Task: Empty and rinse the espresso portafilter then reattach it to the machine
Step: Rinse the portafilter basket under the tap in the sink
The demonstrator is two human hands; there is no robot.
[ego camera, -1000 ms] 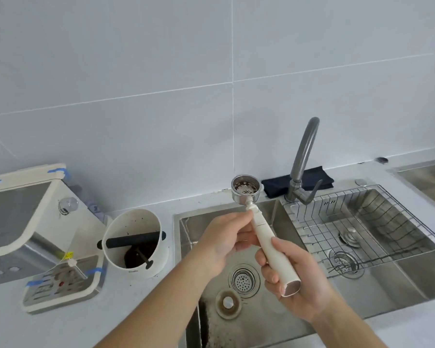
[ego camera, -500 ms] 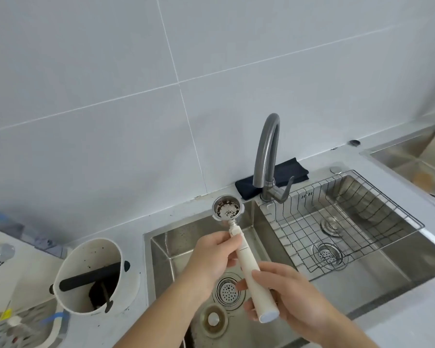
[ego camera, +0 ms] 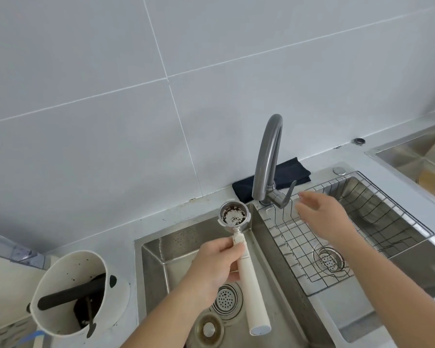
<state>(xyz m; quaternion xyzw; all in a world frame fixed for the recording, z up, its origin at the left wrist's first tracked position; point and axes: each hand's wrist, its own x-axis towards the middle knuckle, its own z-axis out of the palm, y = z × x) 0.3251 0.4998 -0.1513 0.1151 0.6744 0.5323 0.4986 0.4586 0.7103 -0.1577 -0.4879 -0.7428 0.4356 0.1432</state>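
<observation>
The double sink (ego camera: 281, 247) anchors everything. A wire rack (ego camera: 362, 222) fills its right basin, which leaves the left basin, with its round strainer (ego camera: 226, 299), as the open place for rinsing. At the sink's back edge, on the divider between the basins, stands the grey faucet (ego camera: 268, 156), its lever (ego camera: 288, 195) angled toward the right basin; a dark folded cloth (ego camera: 284, 172) lies behind it against the wall. On the counter to the left of the sink sits the white knock box (ego camera: 70, 292) with a black bar across its mouth, coffee specks inside.

Over the left basin the left hand (ego camera: 211, 267) holds the portafilter (ego camera: 239, 242), fingers wrapped around the upper part of its white handle close to the metal head. The basket faces up, brown grounds clinging around its pale floor, so it looks knocked out but unrinsed, and it sits close to where water would likely fall. The right hand (ego camera: 322, 217) is free, fingers loosely spread and holding nothing, just beside the lever, probably to start the water.
</observation>
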